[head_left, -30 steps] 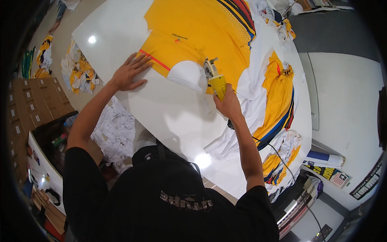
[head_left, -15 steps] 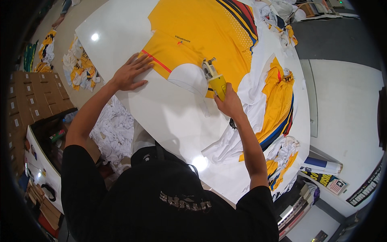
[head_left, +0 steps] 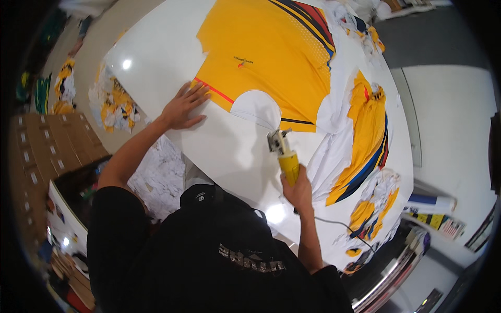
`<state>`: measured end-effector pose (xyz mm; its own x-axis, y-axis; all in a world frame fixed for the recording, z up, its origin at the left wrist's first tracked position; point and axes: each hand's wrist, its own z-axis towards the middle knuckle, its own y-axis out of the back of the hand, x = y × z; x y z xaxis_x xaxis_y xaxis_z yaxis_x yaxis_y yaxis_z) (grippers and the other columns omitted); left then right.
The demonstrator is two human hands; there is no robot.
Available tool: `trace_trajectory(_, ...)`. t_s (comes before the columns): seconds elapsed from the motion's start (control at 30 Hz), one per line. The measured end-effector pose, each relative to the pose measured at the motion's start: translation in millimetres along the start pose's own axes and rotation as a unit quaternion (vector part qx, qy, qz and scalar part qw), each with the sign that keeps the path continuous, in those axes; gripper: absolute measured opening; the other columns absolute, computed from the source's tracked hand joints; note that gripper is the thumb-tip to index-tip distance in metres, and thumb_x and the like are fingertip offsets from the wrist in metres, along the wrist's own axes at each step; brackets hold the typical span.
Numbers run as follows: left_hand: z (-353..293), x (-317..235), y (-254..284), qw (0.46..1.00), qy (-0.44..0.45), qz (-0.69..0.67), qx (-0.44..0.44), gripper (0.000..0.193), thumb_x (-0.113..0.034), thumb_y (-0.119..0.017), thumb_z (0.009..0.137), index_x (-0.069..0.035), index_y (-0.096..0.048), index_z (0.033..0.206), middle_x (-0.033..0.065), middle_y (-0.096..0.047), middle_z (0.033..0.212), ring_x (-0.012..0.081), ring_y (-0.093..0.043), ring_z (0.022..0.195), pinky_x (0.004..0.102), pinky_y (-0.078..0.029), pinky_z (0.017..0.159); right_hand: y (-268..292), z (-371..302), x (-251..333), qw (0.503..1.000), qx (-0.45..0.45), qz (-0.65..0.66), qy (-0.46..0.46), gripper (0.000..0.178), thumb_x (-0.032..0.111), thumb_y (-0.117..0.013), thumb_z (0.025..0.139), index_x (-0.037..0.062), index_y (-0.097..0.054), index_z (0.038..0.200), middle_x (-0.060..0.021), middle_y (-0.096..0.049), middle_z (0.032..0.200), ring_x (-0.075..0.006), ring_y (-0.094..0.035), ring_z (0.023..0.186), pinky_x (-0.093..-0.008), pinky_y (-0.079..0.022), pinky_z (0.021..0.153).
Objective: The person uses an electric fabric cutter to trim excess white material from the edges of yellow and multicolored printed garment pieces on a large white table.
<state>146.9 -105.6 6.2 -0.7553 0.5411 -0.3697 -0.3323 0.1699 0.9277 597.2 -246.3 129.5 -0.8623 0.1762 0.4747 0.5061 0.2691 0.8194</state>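
A yellow jersey panel (head_left: 266, 57) with dark, red and dotted trim lies spread over the white table (head_left: 235, 146). My left hand (head_left: 183, 108) lies flat, fingers spread, its fingertips on the panel's near-left edge beside a red stripe. Held in my right hand (head_left: 298, 189) is a yellow handheld electric cloth cutter (head_left: 288, 166), its metal head pointing away from me. That head is on or just above the white surface, a little nearer than the panel's near edge; contact is unclear. A half-round white area (head_left: 255, 108) sits in the neckline between both hands.
White and yellow cloth pieces (head_left: 360, 130) lie along the table's right side, with crumpled scraps (head_left: 373, 203) nearer. A black cord (head_left: 339, 223) trails right from the cutter. White cloth (head_left: 159, 172) is heaped below the left edge, near stacked cardboard boxes (head_left: 49, 141).
My right hand has drawn the cutter toward me, from the panel beside the neckline to past its near edge. The left hand stays at the red stripe. The whole view has shifted slightly.
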Motion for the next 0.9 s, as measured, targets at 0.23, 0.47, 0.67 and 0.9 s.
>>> trace_trajectory(0.23, -3.7, 15.5, -12.9, 0.999, -0.034, -0.023, -0.021, 0.071, -0.039, -0.068, 0.097, -0.001, -0.049, 0.154, 0.0208, -0.036, 0.169, 0.0387, -0.024, 0.161, 0.0617, -0.009, 0.130, -108.6, -60.2, 86.7, 0.990, -0.040, 0.071, -0.115, 0.066, 0.026, -0.076, 0.092, -0.0044, -0.043, 0.140, -0.0379, -0.068, 0.111, -0.0560, -0.069, 0.096, -0.0569, -0.058, 0.079)
trace_trajectory(0.47, 3.2, 11.9, -8.0, 0.997, -0.060, -0.050, -0.016, 0.063, -0.038, -0.062, 0.101, 0.001, -0.053, 0.149, 0.0212, -0.036, 0.168, 0.0397, -0.022, 0.161, 0.0698, -0.004, 0.126, -165.0, -47.0, 169.2, 0.972, -0.122, 0.091, -0.181, 0.058, 0.026, -0.073, 0.095, -0.0039, -0.042, 0.133, -0.0365, -0.066, 0.107, -0.0578, -0.066, 0.091, -0.0605, -0.056, 0.076)
trace_trajectory(0.67, 3.2, 16.6, -9.6, 0.995, -0.074, -0.067, -0.021, 0.061, -0.037, -0.063, 0.100, 0.001, -0.055, 0.147, 0.0204, -0.040, 0.166, 0.0390, -0.025, 0.160, 0.0692, -0.004, 0.126, -152.2, -6.5, 191.1, 0.969, -0.094, 0.084, -0.212, 0.051, 0.028, -0.069, 0.095, -0.0033, -0.043, 0.126, -0.0332, -0.064, 0.114, -0.0552, -0.067, 0.093, -0.0609, -0.056, 0.078)
trace_trajectory(0.9, 4.3, 21.7, -4.6, 0.993, -0.073, -0.094, -0.025, 0.057, -0.035, -0.064, 0.100, 0.001, -0.056, 0.144, 0.0202, -0.042, 0.164, 0.0384, -0.027, 0.159, 0.0690, -0.005, 0.126, -154.8, 10.4, 204.0, 0.970, -0.095, 0.082, -0.207, 0.052, 0.029, -0.069, 0.095, -0.0035, -0.042, 0.126, -0.0337, -0.063, 0.118, -0.0550, -0.068, 0.095, -0.0608, -0.056, 0.080)
